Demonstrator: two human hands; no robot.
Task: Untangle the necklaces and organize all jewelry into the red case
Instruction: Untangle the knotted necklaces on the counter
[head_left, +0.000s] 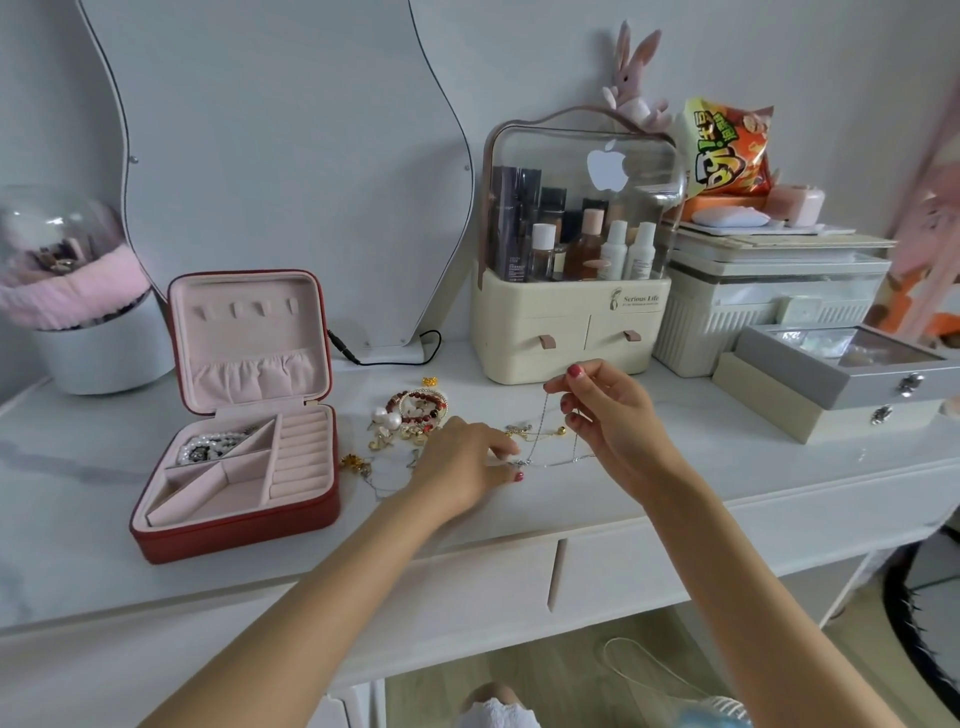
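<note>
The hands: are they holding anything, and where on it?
The right hand pinches a thin silver chain near its top; the left hand pins its lower end on the table.

White desk (675, 525), marble-look top, two front drawers below. Pale grey wall (291, 62) behind. Wavy-edged mirror (291, 171) leans upright at the desk's rear, black cable (395, 353) at its base. Cream cosmetics organizer (569, 332) with clear domed lid stands right of the mirror; a pink plush rabbit (631, 78) sits on its handle. White storage boxes (769, 306) stacked further right. Light wood floor (519, 670) under the desk. Soft, even daylight.
</note>
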